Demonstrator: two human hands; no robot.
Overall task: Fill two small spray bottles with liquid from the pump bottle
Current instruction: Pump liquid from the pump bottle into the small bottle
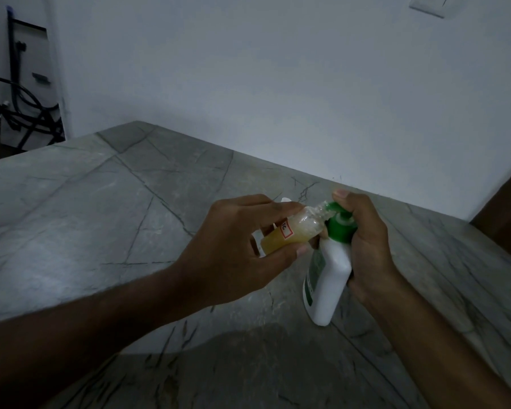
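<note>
My left hand (233, 249) holds a small clear spray bottle (295, 231) tilted on its side, with yellow liquid and foam inside and a red-edged label. Its open mouth sits against the spout of the green pump head (341, 224). The white pump bottle (328, 278) stands tilted on the grey marble counter (101, 208). My right hand (363, 237) grips its neck, thumb on top of the pump. A white tip (286, 200) of something pokes out behind my left fingers; the second spray bottle is not clearly in view.
The counter runs back to a white wall (278, 84) and ends at an edge on the left. Beyond that edge stand dark hoses and a metal frame (21, 107). A dark brown surface (505, 208) rises at the right.
</note>
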